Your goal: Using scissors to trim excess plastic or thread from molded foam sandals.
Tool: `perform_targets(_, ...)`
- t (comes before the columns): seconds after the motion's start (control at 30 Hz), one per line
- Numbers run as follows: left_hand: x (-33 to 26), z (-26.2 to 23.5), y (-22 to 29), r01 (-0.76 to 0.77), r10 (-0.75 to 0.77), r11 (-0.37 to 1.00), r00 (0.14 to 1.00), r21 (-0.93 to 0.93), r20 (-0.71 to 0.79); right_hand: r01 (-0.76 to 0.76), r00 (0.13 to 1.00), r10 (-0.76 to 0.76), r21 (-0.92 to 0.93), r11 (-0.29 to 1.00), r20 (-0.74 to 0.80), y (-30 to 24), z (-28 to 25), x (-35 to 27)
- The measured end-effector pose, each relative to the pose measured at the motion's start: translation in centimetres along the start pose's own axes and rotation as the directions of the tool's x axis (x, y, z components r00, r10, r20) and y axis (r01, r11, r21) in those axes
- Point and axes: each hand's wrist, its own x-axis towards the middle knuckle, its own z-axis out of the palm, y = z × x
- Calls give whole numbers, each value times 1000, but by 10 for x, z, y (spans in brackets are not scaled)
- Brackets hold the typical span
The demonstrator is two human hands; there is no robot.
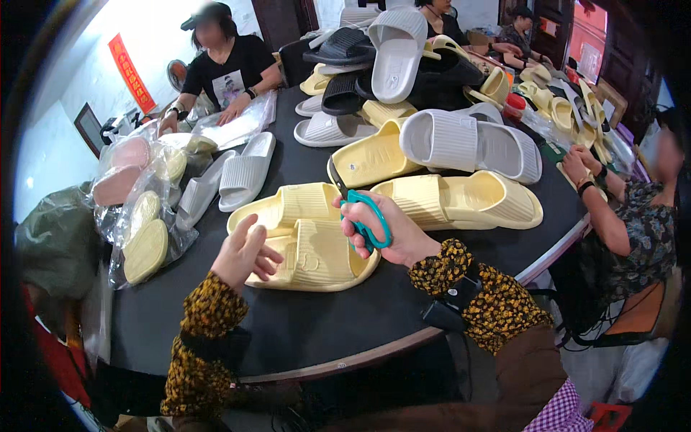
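Note:
In my right hand (392, 230) I grip a pair of scissors (376, 216) by its teal handles, the dark blades pointing up and away. My left hand (246, 253) hovers at the left end of a yellow slide sandal (327, 252), fingers apart and nothing in them. This sandal lies nearest me, its ribbed strap facing up. Just behind it rests a second yellow slide (299, 203), partly covered by my hands. Another yellow pair (461, 200) lies to the right, close beyond my right hand.
A heap of grey, black and yellow slides (399, 54) rises at the back. Bagged pink and yellow slides (144, 230) and a grey pair (245, 173) lie left. One co-worker (230, 72) handles plastic bags across the table; another (619, 209) works at right. The curved table edge (338, 366) runs near me.

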Motion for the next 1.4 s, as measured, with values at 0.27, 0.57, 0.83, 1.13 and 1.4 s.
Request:
perform_targets(0.27, 36, 37, -10, -10, 42, 978, 988, -209, 151, 12, 998, -12, 8, 1000, -56, 7, -6, 6)
perform_targets(0.57, 18, 42, 4, -207, 194, 865, 978, -457, -76, -47, 999, 47, -8, 999, 19, -7, 1, 2)
perform_targets(0.83, 13, 9, 4, -463, 343, 798, 876, -387, -340, 134, 991, -107, -503, 854, 82, 14, 15, -1)
perform_targets(1.13, 12, 13, 4, -514, 347, 748, 842, -419, -414, 166, 985, -128, -795, 584, 111, 21, 13, -4)
perform_targets(1.4, 10, 19, 1, -515, 349, 761, 838, -395, -420, 186, 977, -185, -841, 508, 104, 21, 12, -4)
